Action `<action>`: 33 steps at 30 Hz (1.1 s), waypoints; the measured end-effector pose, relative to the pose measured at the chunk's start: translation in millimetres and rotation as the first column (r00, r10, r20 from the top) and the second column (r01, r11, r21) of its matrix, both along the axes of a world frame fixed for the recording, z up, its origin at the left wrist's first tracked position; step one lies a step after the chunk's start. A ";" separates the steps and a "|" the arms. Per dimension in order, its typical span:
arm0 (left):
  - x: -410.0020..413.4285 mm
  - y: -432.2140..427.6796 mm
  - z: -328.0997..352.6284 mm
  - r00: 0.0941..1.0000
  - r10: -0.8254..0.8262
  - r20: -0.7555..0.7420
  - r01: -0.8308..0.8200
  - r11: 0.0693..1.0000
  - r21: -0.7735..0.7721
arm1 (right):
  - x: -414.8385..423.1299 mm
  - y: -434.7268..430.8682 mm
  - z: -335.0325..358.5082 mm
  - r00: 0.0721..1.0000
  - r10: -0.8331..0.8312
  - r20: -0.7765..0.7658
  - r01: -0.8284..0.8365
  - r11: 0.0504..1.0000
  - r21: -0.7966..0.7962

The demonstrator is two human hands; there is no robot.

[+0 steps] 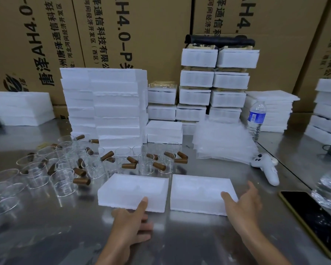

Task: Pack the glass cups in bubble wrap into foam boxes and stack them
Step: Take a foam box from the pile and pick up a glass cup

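Both hands are loose and grip nothing: the left hand (131, 222) lays its thumb against the near wall of the left foam box (134, 190), and the right hand (243, 203) touches the near corner of the right foam box (201, 192). The two boxes sit side by side on the steel surface (46, 226). The glass cups (65, 169) stand behind on the left, and the bubble wrap (224, 142) is piled behind on the right. The cartons (141, 31) at the back read "AH4.0-P" and "唐泽通信科技有限". The blue label on the water bottle (256, 119) is too blurred to read.

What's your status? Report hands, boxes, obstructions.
Left hand touching left foam box, right hand on right foam box, both open. Boxes empty, side by side. Glass cups unwrapped behind them. Nothing blocking.
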State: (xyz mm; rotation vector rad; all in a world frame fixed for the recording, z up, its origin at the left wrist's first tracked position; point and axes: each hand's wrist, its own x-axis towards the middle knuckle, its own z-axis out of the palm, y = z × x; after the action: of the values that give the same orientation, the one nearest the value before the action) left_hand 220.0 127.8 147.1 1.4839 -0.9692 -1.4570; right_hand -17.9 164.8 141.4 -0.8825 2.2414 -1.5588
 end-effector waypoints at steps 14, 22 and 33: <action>0.4 -15.5 14.7 0.958 -0.177 0.228 0.247 0.911 -0.330 | 20.3 -137.7 42.9 0.661 0.602 -0.448 -0.477 0.798 0.369; -33.5 -58.7 32.3 0.970 -0.213 0.116 0.242 0.880 -0.409 | 21.0 -161.9 28.6 0.634 0.557 -0.538 -0.301 0.817 0.492; -76.7 -100.4 29.7 0.996 -0.091 -0.001 0.073 0.801 -0.594 | -14.6 -137.1 50.3 0.744 0.524 -0.414 -0.457 0.852 0.256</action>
State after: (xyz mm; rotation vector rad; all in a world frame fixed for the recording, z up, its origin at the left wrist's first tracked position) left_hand 143.3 27.5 176.8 0.9595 -1.3360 -1.0761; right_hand -32.5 27.7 191.7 -1.7965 2.0978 -0.9991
